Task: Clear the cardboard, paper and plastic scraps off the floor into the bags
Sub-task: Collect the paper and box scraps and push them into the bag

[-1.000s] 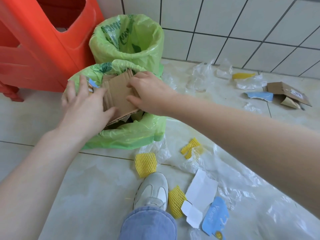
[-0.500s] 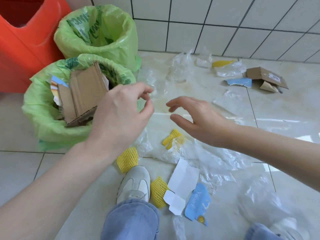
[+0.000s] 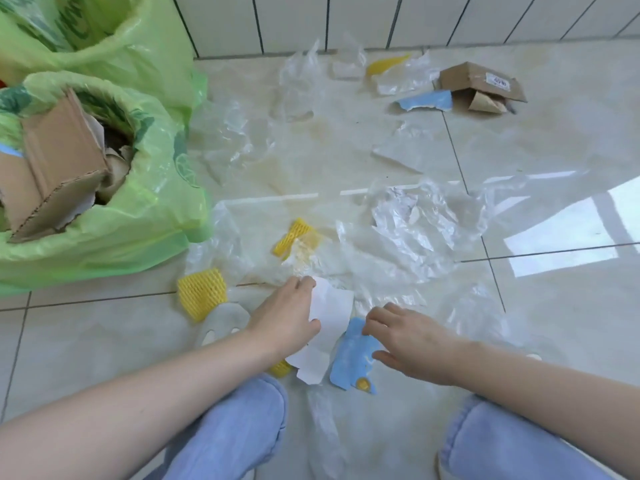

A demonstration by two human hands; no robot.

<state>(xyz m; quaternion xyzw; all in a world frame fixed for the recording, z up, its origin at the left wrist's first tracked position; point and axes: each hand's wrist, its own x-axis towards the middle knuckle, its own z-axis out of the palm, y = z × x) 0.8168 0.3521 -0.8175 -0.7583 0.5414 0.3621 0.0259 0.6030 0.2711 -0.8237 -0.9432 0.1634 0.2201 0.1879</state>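
My left hand is low over the floor, its fingers and thumb closed on the left edge of a white paper scrap that lies flat. Just right of it, my right hand rests with spread fingertips on a blue paper scrap. Yellow foam net pieces and crumpled clear plastic lie around them. The near green bag at the left holds folded cardboard. A second green bag stands behind it.
Against the tiled wall at the back right lie a torn cardboard box, a blue scrap, a yellow scrap and more clear film. My shoe and knees in jeans sit close below my hands.
Both hands left the cardboard in the near bag and dropped to the floor in front of my knees. The left now has the white paper and the right touches the blue scrap.
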